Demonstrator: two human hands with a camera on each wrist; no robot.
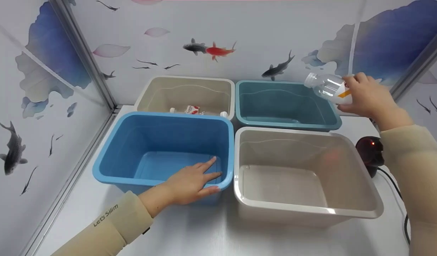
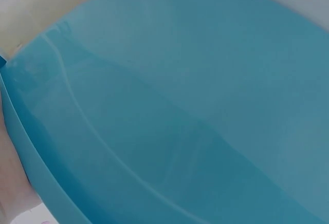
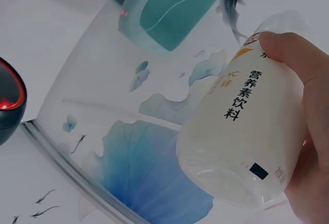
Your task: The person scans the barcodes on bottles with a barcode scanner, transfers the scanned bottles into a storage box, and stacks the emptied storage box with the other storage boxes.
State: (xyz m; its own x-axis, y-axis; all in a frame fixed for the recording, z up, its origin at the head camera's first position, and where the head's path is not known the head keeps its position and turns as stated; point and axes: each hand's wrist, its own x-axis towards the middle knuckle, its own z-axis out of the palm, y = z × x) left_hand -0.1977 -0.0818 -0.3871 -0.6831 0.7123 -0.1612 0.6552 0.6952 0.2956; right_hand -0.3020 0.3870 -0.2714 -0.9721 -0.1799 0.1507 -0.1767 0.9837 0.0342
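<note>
My right hand (image 1: 369, 94) grips a clear plastic bottle (image 1: 327, 85) round its white label, above the right end of the teal bin (image 1: 289, 125). The bottle lies tilted, its neck pointing left. In the right wrist view the bottle's label (image 3: 257, 111) shows dark Chinese characters, and thumb and fingers wrap its side. My left hand (image 1: 188, 183) reaches over the front right rim of the blue bin (image 1: 133, 179), fingers straight and spread. The left wrist view holds mostly the blue bin's wall (image 2: 180, 106), with part of the hand at the left edge.
Behind the blue bin, a beige bin (image 1: 190, 79) holds bottles, one with a red-and-white label (image 1: 192, 109). A larger beige bin (image 1: 286, 204) stands front right. Beside it sits a dark device (image 1: 369, 153) with a red light and black cable (image 1: 394, 185). Printed panels (image 1: 239, 21) surround the white table (image 1: 190, 231).
</note>
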